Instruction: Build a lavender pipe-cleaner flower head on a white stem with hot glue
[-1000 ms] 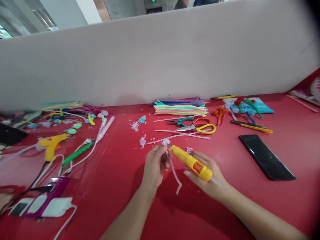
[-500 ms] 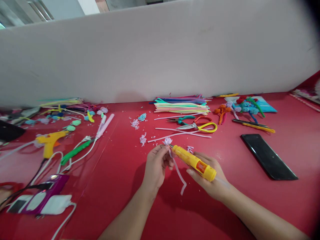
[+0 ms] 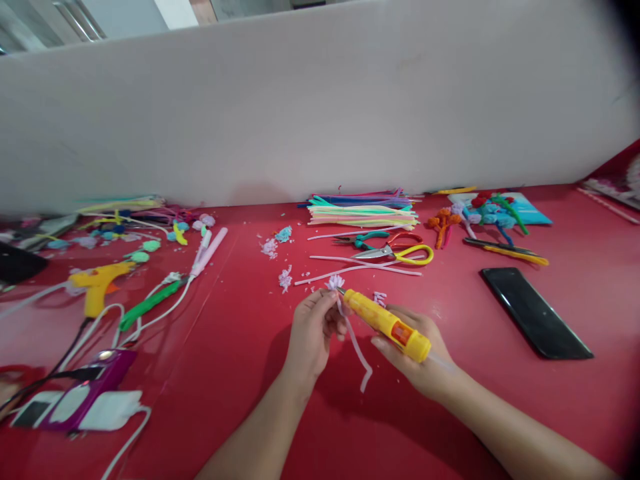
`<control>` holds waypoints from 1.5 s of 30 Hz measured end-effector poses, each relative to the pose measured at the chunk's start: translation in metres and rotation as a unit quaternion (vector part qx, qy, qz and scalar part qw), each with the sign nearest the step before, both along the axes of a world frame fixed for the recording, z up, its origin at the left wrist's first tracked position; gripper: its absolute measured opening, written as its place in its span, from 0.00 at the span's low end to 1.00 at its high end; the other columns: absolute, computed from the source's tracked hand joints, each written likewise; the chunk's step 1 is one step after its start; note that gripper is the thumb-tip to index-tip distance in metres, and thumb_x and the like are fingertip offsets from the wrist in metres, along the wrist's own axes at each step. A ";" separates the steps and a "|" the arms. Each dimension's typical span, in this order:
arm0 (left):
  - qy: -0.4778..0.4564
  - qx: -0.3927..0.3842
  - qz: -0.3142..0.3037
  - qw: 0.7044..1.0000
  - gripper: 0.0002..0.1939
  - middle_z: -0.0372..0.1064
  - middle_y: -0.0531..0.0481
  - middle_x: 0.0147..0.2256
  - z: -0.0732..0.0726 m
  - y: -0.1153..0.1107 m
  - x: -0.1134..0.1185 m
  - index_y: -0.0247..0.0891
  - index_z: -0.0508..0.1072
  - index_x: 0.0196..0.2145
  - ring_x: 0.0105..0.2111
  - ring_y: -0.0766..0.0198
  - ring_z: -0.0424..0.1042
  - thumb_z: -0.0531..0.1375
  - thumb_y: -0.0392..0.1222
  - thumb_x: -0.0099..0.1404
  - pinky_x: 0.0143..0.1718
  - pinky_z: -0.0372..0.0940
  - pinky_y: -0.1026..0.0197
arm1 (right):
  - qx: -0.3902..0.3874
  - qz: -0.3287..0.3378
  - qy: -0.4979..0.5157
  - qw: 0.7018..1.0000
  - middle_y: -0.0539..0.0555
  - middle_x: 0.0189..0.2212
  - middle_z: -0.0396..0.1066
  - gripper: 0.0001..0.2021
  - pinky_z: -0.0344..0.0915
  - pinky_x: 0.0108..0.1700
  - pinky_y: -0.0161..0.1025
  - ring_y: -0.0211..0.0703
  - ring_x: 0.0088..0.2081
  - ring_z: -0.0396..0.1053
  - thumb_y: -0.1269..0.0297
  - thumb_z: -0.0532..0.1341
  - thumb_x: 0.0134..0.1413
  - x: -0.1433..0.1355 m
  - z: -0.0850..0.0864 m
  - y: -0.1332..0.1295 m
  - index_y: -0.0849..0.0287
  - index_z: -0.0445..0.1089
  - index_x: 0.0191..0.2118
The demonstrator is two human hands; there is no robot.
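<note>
A small lilac pipe-cleaner flower (image 3: 335, 283) is pinched in my left hand (image 3: 314, 327), and a pale lilac stem (image 3: 357, 347) hangs down from it with a bent lower end. My right hand (image 3: 420, 350) is wrapped round a yellow glue gun (image 3: 385, 321) that points up and to the left. Its metal tip is at the base of the flower; whether they touch is too small to tell. Short lilac pieces (image 3: 380, 298) lie just behind the glue gun. Part of my right hand's fingers is hidden by the gun.
Behind my hands lie scissors (image 3: 390, 252), teal-handled pliers (image 3: 365, 239) and a pipe-cleaner bundle (image 3: 363, 212). A black phone (image 3: 536, 313) is at the right. Another yellow glue gun (image 3: 103, 283), a purple power strip (image 3: 90, 393) and cables are at the left, with part of a person's hand (image 3: 9, 390).
</note>
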State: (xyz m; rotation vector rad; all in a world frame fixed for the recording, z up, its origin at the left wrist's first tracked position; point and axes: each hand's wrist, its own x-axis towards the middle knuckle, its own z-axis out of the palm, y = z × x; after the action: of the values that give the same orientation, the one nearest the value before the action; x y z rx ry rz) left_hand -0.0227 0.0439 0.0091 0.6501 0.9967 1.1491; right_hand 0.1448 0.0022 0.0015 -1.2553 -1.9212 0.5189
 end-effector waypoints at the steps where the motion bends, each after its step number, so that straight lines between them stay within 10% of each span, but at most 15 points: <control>1: 0.000 0.000 0.000 1.000 0.09 0.63 0.58 0.14 0.000 0.000 0.000 0.35 0.69 0.24 0.11 0.73 0.60 0.63 0.42 0.56 0.10 0.53 0.72 | -0.002 0.001 0.001 1.000 0.50 0.23 0.63 0.14 0.58 0.27 0.35 0.37 0.24 0.62 0.54 0.55 0.59 0.000 0.000 0.000 0.57 0.61 0.27; 35: 0.037 0.053 0.041 0.997 0.09 0.69 0.55 0.19 0.003 0.003 -0.006 0.34 0.71 0.26 0.10 0.75 0.60 0.64 0.43 0.56 0.10 0.52 0.72 | -0.034 -0.015 0.007 0.999 0.49 0.23 0.61 0.12 0.57 0.27 0.35 0.37 0.24 0.61 0.57 0.57 0.58 0.003 0.003 0.000 0.56 0.59 0.27; 45: -0.020 0.035 -0.010 0.999 0.08 0.66 0.56 0.18 0.006 0.007 -0.012 0.33 0.70 0.25 0.09 0.82 0.52 0.61 0.40 0.57 0.10 0.46 0.76 | -0.131 0.091 -0.173 0.972 0.53 0.33 0.63 0.08 0.62 0.35 0.37 0.41 0.33 0.63 0.69 0.62 0.43 -0.021 -0.022 0.000 0.60 0.64 0.33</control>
State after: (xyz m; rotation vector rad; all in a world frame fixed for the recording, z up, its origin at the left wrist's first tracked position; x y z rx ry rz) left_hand -0.0346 0.0508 0.0155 0.6894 0.9176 1.1789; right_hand 0.1238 0.0019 -0.0205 -1.4144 -2.3351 0.7041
